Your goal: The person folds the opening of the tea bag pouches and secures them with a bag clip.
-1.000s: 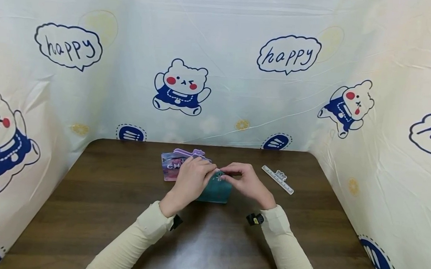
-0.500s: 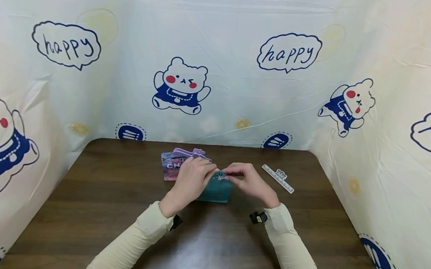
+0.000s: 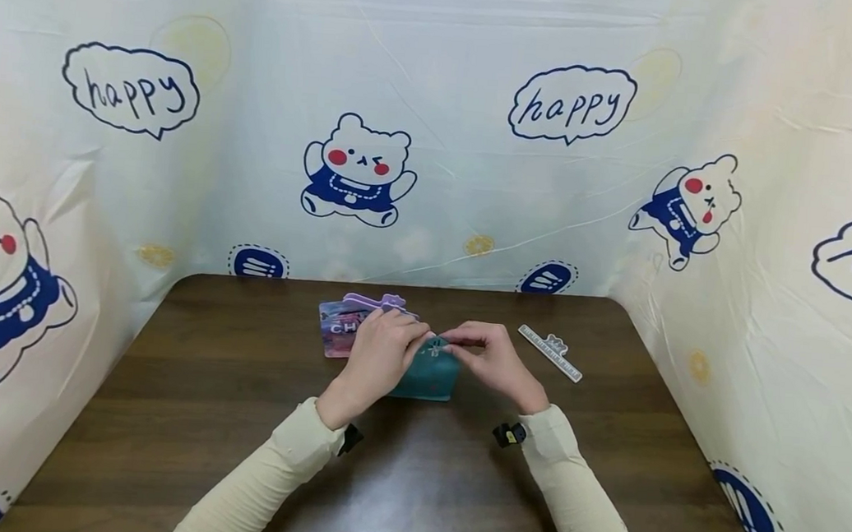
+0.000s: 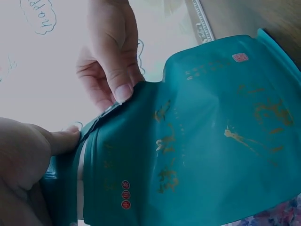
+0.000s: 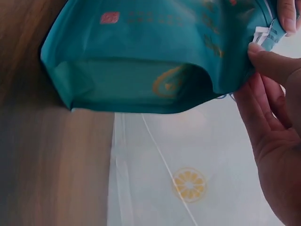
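A teal pouch [image 3: 426, 377] with gold lettering stands on the table between both hands. My left hand [image 3: 383, 349] pinches its top edge on the left side, its fingers partly hidden behind my knuckles in the head view. My right hand [image 3: 490, 357] pinches the top edge at the right corner with thumb and fingers. In the left wrist view a pale strip [image 4: 81, 183] runs along the top of the pouch beside my left hand [image 4: 26, 155]. A small white piece [image 5: 261, 35] shows at my right thumb [image 5: 270, 61].
Behind my left hand lies a pink and blue packet [image 3: 336, 330], with a purple clip [image 3: 375, 302] along its top. A white ruler-like clip [image 3: 549, 353] lies to the right on the brown table [image 3: 237, 418]. A printed curtain [image 3: 447, 177] surrounds the table's back and sides.
My right hand has shifted very slightly to the right along the pouch's top edge. My left hand stays in place, and the pouch has barely moved.
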A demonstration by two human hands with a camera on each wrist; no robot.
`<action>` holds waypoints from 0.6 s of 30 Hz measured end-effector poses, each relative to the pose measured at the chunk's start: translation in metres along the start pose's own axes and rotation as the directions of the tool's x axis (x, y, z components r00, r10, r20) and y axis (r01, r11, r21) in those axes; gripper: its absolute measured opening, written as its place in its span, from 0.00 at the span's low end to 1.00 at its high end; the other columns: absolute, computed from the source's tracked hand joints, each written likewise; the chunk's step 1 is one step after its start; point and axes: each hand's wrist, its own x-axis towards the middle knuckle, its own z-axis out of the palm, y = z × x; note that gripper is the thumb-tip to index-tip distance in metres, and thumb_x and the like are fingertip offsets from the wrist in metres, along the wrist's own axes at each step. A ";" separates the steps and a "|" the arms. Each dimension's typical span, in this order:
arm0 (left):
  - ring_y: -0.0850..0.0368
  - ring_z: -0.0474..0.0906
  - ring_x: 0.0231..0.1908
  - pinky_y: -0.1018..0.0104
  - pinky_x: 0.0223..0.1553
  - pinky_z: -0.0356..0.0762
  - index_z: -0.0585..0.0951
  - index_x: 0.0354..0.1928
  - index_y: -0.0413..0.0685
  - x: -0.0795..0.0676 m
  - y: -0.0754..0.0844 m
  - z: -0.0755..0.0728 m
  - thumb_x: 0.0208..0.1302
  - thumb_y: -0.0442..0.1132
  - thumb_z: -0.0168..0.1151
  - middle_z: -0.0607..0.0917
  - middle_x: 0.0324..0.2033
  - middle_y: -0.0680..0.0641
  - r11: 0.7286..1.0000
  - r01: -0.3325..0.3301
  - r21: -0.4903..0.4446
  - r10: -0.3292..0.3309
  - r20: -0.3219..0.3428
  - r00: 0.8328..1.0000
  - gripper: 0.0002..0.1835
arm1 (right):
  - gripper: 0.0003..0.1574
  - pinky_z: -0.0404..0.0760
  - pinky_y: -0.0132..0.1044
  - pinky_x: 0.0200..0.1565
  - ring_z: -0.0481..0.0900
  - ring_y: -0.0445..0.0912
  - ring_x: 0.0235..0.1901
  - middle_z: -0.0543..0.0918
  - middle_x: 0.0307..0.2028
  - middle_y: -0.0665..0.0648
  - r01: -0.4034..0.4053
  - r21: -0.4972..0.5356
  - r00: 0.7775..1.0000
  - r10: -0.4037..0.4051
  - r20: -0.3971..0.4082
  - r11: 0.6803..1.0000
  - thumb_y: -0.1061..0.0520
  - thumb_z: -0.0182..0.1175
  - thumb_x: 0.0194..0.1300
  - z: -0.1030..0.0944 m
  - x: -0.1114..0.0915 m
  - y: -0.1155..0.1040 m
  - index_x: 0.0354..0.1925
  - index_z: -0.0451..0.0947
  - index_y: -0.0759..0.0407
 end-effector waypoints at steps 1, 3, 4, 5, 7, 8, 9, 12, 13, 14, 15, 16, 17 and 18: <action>0.58 0.78 0.33 0.66 0.35 0.70 0.87 0.37 0.51 0.000 0.000 0.000 0.59 0.41 0.64 0.86 0.32 0.53 1.000 0.002 -0.003 -0.002 0.000 1.000 0.07 | 0.11 0.80 0.36 0.40 0.82 0.48 0.35 0.84 0.35 0.59 -0.010 -0.009 1.000 0.010 -0.001 1.000 0.69 0.63 0.56 -0.001 -0.001 0.001 0.40 0.83 0.65; 0.59 0.78 0.33 0.66 0.35 0.70 0.87 0.37 0.51 0.000 -0.001 0.000 0.60 0.42 0.64 0.86 0.32 0.53 1.000 0.002 -0.002 -0.002 0.001 1.000 0.07 | 0.11 0.80 0.36 0.40 0.81 0.47 0.36 0.83 0.36 0.59 -0.022 -0.021 1.000 0.023 0.001 1.000 0.68 0.63 0.57 -0.002 -0.004 0.003 0.40 0.83 0.65; 0.59 0.78 0.33 0.66 0.35 0.70 0.87 0.37 0.52 0.001 -0.001 0.000 0.60 0.42 0.64 0.86 0.32 0.54 1.000 0.001 0.000 -0.001 0.001 1.000 0.07 | 0.10 0.80 0.35 0.40 0.81 0.47 0.37 0.83 0.36 0.58 -0.028 -0.027 1.000 0.028 0.003 0.999 0.68 0.62 0.57 -0.003 -0.005 0.004 0.40 0.83 0.64; 0.59 0.78 0.33 0.66 0.35 0.70 0.87 0.37 0.52 0.001 -0.001 0.000 0.60 0.43 0.63 0.86 0.32 0.54 1.000 0.000 0.000 0.000 0.000 1.000 0.07 | 0.10 0.79 0.35 0.39 0.81 0.47 0.37 0.83 0.36 0.59 -0.031 -0.028 0.999 0.031 0.004 0.999 0.68 0.62 0.58 -0.003 -0.006 0.005 0.41 0.83 0.65; 0.59 0.78 0.33 0.66 0.35 0.70 0.87 0.38 0.52 0.002 -0.001 -0.001 0.60 0.43 0.63 0.86 0.32 0.54 1.000 -0.005 0.001 0.005 -0.001 1.000 0.07 | 0.11 0.79 0.35 0.38 0.80 0.48 0.36 0.83 0.36 0.59 -0.034 -0.019 0.999 0.034 0.004 0.999 0.69 0.61 0.58 -0.004 -0.007 0.007 0.41 0.83 0.65; 0.59 0.78 0.33 0.66 0.35 0.70 0.87 0.38 0.53 0.002 -0.001 -0.001 0.61 0.43 0.63 0.86 0.32 0.54 1.000 -0.006 0.002 0.006 -0.002 1.000 0.07 | 0.12 0.79 0.35 0.38 0.80 0.48 0.36 0.83 0.36 0.60 -0.031 -0.014 0.999 0.031 0.004 0.999 0.70 0.61 0.58 -0.005 -0.007 0.008 0.41 0.83 0.65; 0.59 0.78 0.33 0.66 0.35 0.70 0.87 0.38 0.53 0.003 -0.001 -0.001 0.61 0.43 0.63 0.86 0.32 0.54 1.000 -0.005 0.004 0.005 -0.003 1.000 0.07 | 0.12 0.79 0.35 0.38 0.80 0.49 0.36 0.82 0.35 0.61 -0.025 -0.011 1.000 0.025 0.003 1.000 0.70 0.61 0.58 -0.005 -0.007 0.009 0.41 0.83 0.65; 0.59 0.78 0.33 0.66 0.35 0.69 0.87 0.37 0.53 0.004 0.000 -0.001 0.61 0.43 0.62 0.86 0.32 0.54 1.000 0.006 -0.001 -0.006 -0.001 1.000 0.07 | 0.12 0.79 0.37 0.37 0.80 0.51 0.34 0.82 0.33 0.63 0.001 0.000 1.000 -0.001 -0.014 1.000 0.73 0.61 0.56 -0.004 -0.006 0.012 0.40 0.83 0.66; 0.59 0.78 0.33 0.66 0.34 0.68 0.87 0.37 0.53 0.004 0.000 0.000 0.61 0.43 0.62 0.86 0.32 0.54 1.000 0.011 -0.002 -0.011 0.001 1.000 0.07 | 0.12 0.80 0.38 0.37 0.80 0.51 0.34 0.82 0.32 0.63 0.006 0.004 1.000 -0.006 -0.022 1.000 0.73 0.61 0.56 -0.003 -0.006 0.013 0.39 0.83 0.66; 0.59 0.78 0.33 0.67 0.34 0.68 0.87 0.36 0.53 0.004 0.001 0.000 0.61 0.43 0.63 0.86 0.31 0.54 1.000 0.016 -0.003 -0.016 0.003 1.000 0.07 | 0.12 0.80 0.39 0.37 0.81 0.51 0.33 0.82 0.32 0.63 0.007 0.005 1.000 -0.007 -0.028 1.000 0.73 0.61 0.55 -0.003 -0.006 0.014 0.39 0.83 0.66; 0.59 0.77 0.33 0.67 0.34 0.67 0.87 0.36 0.53 0.004 0.001 0.001 0.60 0.43 0.63 0.86 0.31 0.54 1.000 0.021 -0.004 -0.021 0.004 1.000 0.06 | 0.12 0.80 0.40 0.37 0.81 0.51 0.33 0.82 0.32 0.62 0.004 0.008 0.999 -0.004 -0.034 1.000 0.73 0.61 0.55 -0.002 -0.006 0.015 0.39 0.83 0.65; 0.59 0.77 0.33 0.67 0.33 0.66 0.87 0.36 0.52 0.004 0.002 0.001 0.60 0.43 0.64 0.86 0.31 0.54 1.000 0.025 -0.006 -0.025 0.005 1.000 0.06 | 0.12 0.80 0.41 0.37 0.81 0.50 0.33 0.82 0.32 0.62 0.002 0.010 0.999 -0.001 -0.041 1.000 0.72 0.62 0.55 -0.001 -0.007 0.017 0.38 0.84 0.65; 0.59 0.77 0.32 0.67 0.33 0.66 0.87 0.36 0.52 0.004 0.002 0.001 0.60 0.43 0.64 0.86 0.30 0.54 1.000 0.025 -0.005 -0.025 0.005 1.000 0.06 | 0.11 0.80 0.40 0.38 0.81 0.49 0.33 0.83 0.32 0.60 0.003 0.011 0.999 -0.002 -0.048 1.000 0.71 0.62 0.56 0.001 -0.008 0.023 0.39 0.84 0.63; 0.59 0.77 0.32 0.68 0.33 0.65 0.87 0.36 0.52 0.004 0.002 0.001 0.60 0.43 0.64 0.86 0.30 0.54 1.000 0.023 -0.004 -0.023 0.004 1.000 0.06 | 0.11 0.80 0.39 0.38 0.81 0.47 0.34 0.83 0.32 0.58 -0.002 0.009 0.999 0.002 -0.053 1.000 0.69 0.62 0.57 0.003 -0.008 0.029 0.39 0.84 0.61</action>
